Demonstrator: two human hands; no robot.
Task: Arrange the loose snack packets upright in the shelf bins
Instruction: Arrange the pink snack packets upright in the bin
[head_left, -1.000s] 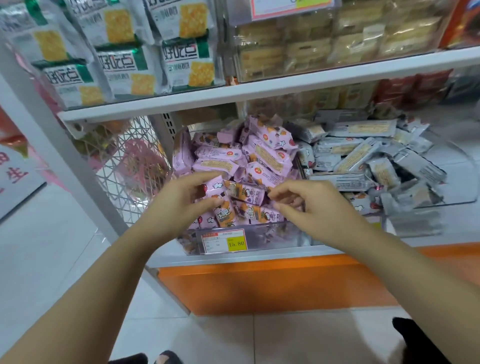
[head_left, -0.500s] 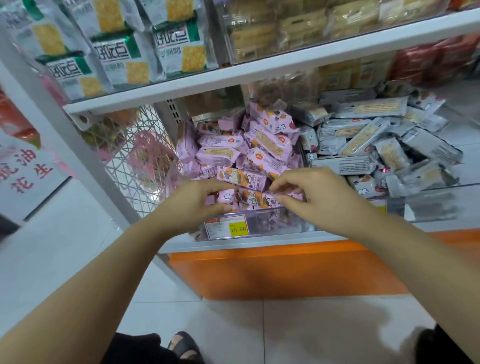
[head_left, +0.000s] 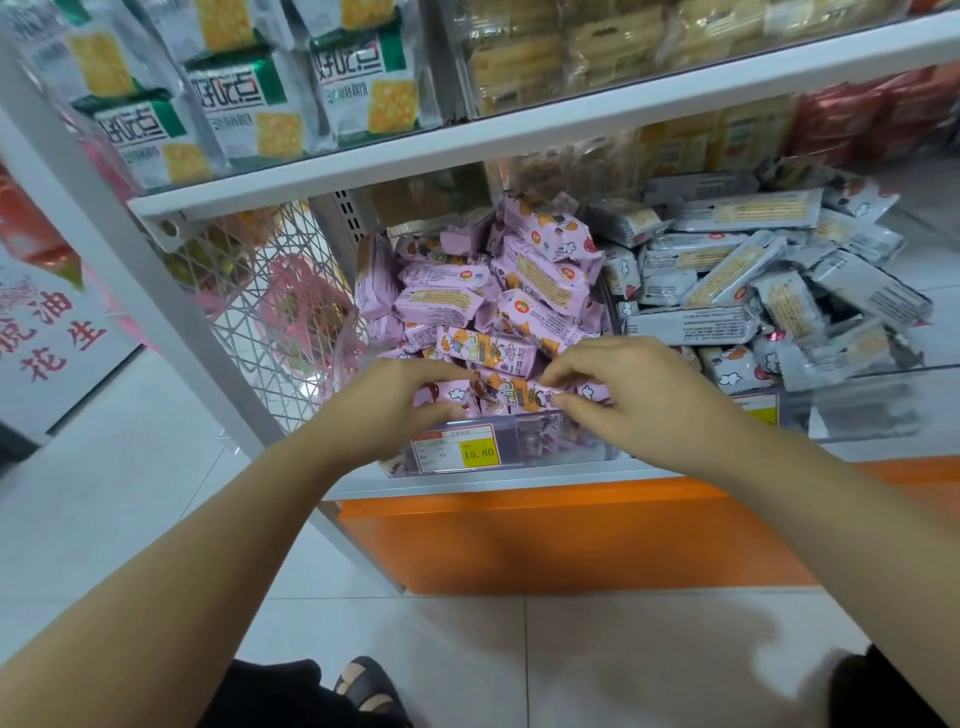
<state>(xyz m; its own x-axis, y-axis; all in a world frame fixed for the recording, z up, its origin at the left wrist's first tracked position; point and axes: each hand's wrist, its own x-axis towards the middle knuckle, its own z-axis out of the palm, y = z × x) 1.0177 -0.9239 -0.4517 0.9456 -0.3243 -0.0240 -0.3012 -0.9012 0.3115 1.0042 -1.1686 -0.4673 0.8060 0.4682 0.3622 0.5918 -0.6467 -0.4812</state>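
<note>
Fingers (head_left: 569, 368) of the left hand (head_left: 395, 408) and right hand (head_left: 636, 395) are curled and clamped on the ends of one packet (head_left: 511, 396), which is held lengthwise at the front edge of the left bin (head_left: 550, 441), just behind the price tag (head_left: 457, 449). Further back, pink packets (head_left: 524, 291) are heaped loosely in that bin. Grey packets (head_left: 727, 296) are piled in the right bin (head_left: 857, 410).

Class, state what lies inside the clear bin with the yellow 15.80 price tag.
The clear bin holds a loose heap of pink snack packets lying at mixed angles. The left hand and right hand grip and cover front packets; the heap hides the bin's floor.
</note>
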